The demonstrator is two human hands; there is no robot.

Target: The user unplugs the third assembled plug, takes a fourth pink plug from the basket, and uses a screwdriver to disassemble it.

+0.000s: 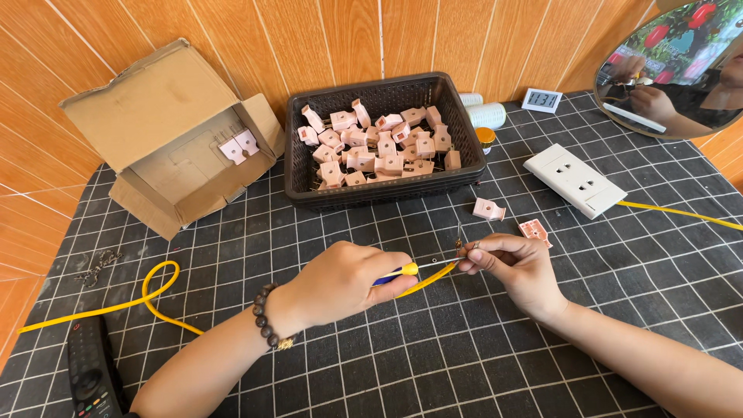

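Metal piece: we see a small metal part (467,246) pinched at the tips of the right hand (517,267), just in front of the black basket, above the gridded mat.
Cord: the yellow cord (159,288) comes up from the left in a loop, passes under the left hand and ends at the same pinch, so cord end and metal part meet at the right fingertips.
Screwdriver: we hold a small screwdriver (422,268) with a blue and yellow handle; its long axis runs almost level, left to right, tip pointing at the metal part.
Left hand: the left hand (348,285) is closed around the screwdriver handle, knuckles up, bead bracelet on the wrist.
Right hand: closed in a pinch on the metal part and cord end; it is the nearer hand to the part, the left reaching it only through the blade.
Loose parts: two pink plug shells (489,209) lie on the mat (433,348) just beyond the right hand.
Around: basket (302,182) full of pink plugs, open cardboard box (159,131) to the left, white socket strip (576,179) to the right, remote control (89,371) at the near left edge.
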